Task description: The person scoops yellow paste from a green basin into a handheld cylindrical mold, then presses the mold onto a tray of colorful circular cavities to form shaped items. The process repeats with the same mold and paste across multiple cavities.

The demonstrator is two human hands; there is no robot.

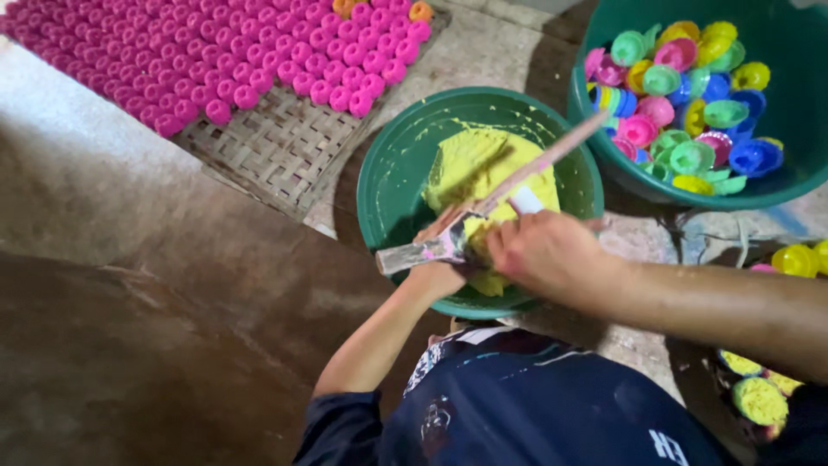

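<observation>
Hands meet over the green bowl (388,185) of yellow paste (479,164) — the left hand (440,259) curled around a small mould, hardly visible, the right hand (543,250) closed on a flat stick (517,177) — pink moulds (259,60) lying beyond the bowl.

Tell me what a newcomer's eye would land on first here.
First, the rows of bright pink pieces on the woven mat at top left, and the big green tub of many-coloured moulds at top right. In the middle, the left hand and right hand meet over a green basin of yellow paste, with a paste-smeared flat stick lying across it.
</observation>
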